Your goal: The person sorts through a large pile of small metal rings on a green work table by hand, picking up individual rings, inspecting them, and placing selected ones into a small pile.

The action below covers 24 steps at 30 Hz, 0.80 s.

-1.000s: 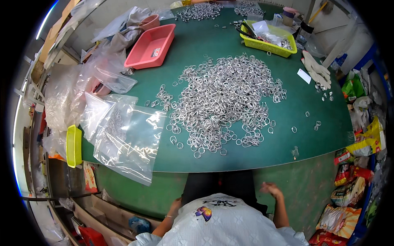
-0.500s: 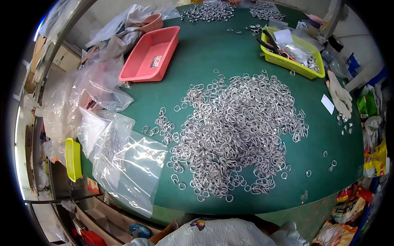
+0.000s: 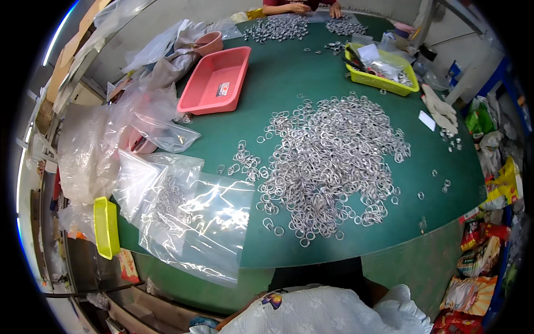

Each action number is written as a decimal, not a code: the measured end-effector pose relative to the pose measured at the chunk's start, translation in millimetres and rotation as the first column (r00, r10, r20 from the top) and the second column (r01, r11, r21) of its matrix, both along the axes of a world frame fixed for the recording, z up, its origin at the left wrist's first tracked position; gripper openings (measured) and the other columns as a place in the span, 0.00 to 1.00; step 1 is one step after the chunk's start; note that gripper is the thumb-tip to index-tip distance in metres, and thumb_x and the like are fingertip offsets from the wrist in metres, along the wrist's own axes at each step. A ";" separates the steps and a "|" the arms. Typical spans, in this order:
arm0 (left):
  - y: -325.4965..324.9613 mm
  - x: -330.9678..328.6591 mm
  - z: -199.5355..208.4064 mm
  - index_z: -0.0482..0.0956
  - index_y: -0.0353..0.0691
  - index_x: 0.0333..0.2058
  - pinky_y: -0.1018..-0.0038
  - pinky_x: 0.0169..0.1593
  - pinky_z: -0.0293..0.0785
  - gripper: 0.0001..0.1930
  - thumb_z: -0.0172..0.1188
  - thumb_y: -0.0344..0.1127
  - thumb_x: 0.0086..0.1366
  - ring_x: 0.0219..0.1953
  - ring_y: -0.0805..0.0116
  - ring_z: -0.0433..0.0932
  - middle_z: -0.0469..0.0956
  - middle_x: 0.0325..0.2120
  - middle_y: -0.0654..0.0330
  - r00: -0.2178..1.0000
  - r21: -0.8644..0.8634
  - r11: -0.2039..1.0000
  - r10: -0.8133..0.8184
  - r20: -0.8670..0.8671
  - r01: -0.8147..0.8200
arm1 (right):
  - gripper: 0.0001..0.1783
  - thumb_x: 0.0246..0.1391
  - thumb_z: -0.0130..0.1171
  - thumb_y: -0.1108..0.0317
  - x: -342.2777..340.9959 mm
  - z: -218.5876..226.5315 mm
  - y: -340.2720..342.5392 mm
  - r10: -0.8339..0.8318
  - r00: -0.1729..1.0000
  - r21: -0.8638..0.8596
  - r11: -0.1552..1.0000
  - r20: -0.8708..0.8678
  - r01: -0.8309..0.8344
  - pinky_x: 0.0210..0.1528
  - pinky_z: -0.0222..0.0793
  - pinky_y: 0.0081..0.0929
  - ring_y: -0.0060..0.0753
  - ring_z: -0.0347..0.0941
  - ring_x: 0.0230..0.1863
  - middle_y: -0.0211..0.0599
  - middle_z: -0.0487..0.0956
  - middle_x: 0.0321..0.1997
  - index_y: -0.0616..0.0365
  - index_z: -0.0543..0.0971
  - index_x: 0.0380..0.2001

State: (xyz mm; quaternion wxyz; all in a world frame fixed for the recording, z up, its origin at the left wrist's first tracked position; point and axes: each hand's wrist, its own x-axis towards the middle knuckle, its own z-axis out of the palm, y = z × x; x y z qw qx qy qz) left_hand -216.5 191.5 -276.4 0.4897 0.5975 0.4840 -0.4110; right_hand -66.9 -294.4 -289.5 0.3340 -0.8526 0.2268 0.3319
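Note:
Neither of my hands shows; only slivers of my left arm (image 3: 242, 312) and right arm (image 3: 374, 290) appear beside my white clothing at the lower edge. In front of me a large heap of silver metal rings (image 3: 328, 161) spreads over the green table (image 3: 272, 67). A smaller cluster of rings (image 3: 245, 161) lies just left of it. Clear plastic bags (image 3: 217, 222) cover the table's near left edge, and one has small rings (image 3: 171, 200) inside. A few single rings (image 3: 421, 195) are scattered to the right.
A pink tray (image 3: 214, 83) stands at the far left, a yellow-green basket (image 3: 384, 83) of loose items at the far right. White gloves (image 3: 440, 108) and a white card (image 3: 427, 121) lie near the right edge. Across the table, a co-worker's hands (image 3: 300, 8) are beside more metal pieces (image 3: 276, 29).
The view has tilted up and shifted, so the table contents sit differently in the picture. The co-worker's torso and hands now show at the far edge. The heap looks unchanged.

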 end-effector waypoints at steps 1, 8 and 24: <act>-2.0 -1.3 -4.2 0.76 0.36 0.43 0.68 0.42 0.71 0.17 0.47 0.42 0.65 0.41 0.66 0.74 0.77 0.39 0.57 1.000 -0.010 1.000 0.000 -0.002 0.000 | 0.21 0.55 0.48 0.56 0.3 3.1 -1.5 -0.002 1.000 0.000 1.000 0.017 0.002 0.44 0.70 0.45 0.53 0.72 0.41 0.50 0.74 0.43 0.62 0.73 0.44; -59.4 72.6 -35.7 0.76 0.36 0.43 0.68 0.42 0.71 0.16 0.48 0.42 0.64 0.40 0.66 0.75 0.78 0.38 0.57 0.997 -0.035 0.999 -0.032 0.071 0.035 | 0.21 0.55 0.47 0.55 10.5 -2.0 -37.0 0.015 0.999 -0.049 0.999 0.032 -0.013 0.45 0.70 0.45 0.54 0.72 0.42 0.51 0.74 0.44 0.62 0.74 0.42; -56.8 76.7 8.5 0.76 0.36 0.41 0.68 0.41 0.72 0.16 0.51 0.42 0.63 0.39 0.66 0.76 0.79 0.36 0.57 0.993 0.026 0.995 0.099 0.067 -0.101 | 0.22 0.56 0.45 0.53 62.4 -10.1 -50.8 0.191 0.960 -0.146 0.976 0.204 -0.163 0.48 0.68 0.45 0.56 0.71 0.45 0.53 0.74 0.46 0.61 0.77 0.39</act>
